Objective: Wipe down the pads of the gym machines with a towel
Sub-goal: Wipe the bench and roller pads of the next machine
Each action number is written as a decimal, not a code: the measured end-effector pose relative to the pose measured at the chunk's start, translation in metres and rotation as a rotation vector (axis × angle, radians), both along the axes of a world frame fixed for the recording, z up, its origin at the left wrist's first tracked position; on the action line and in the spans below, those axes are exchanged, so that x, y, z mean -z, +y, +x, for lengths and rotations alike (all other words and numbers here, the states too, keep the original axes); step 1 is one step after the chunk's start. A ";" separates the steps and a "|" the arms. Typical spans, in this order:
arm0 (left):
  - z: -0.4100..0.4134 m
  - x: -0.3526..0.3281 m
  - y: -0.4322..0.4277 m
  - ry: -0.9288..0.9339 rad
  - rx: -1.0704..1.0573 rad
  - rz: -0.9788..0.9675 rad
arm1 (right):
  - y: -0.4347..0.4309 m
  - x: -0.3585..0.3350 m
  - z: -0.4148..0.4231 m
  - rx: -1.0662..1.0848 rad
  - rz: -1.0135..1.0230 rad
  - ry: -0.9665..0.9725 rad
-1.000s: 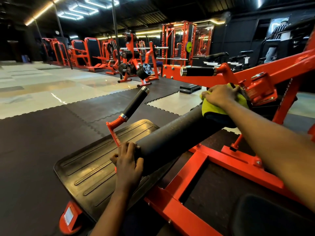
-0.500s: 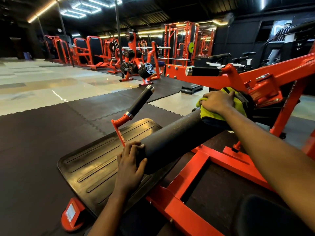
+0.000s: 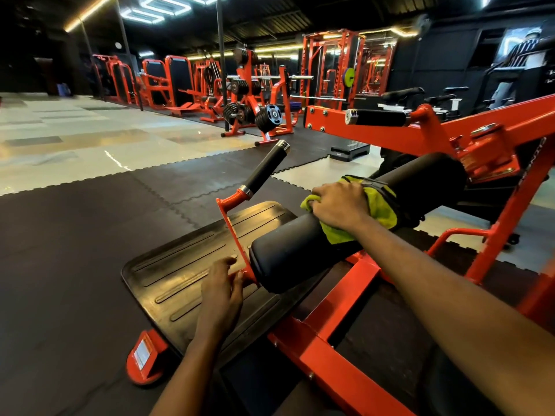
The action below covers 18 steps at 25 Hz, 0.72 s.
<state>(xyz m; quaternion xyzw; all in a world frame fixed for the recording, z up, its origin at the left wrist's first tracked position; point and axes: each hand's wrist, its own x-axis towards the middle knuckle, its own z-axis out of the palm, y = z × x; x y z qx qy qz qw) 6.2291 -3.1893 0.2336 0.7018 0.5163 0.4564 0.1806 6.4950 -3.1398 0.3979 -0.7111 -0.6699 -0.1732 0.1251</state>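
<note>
Left grip point(image 3: 222, 295), loose-fingered and empty, sits beside the near end of the one roller pad point(image 3: 288, 259). Right grip point(image 3: 339, 205) clutches the single towel point(image 3: 383, 207), wadded on the pad's top about midway. The towel is likely soft and light, best held bunched under the palm. The pad looks firm, perhaps slick.

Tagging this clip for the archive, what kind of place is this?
A gym, most likely: red weight machines, a rack of weight plates, and a black roller pad with a towel on it.
</note>
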 end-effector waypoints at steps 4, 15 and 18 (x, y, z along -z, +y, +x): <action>-0.008 0.003 0.002 0.013 0.095 -0.132 | -0.010 0.023 -0.050 -0.077 0.025 -0.045; -0.007 -0.017 0.002 0.150 0.017 -0.219 | -0.035 0.062 -0.116 -0.267 0.115 -0.055; -0.003 -0.019 -0.007 0.118 -0.042 -0.080 | -0.022 0.043 -0.069 -0.139 0.182 -0.011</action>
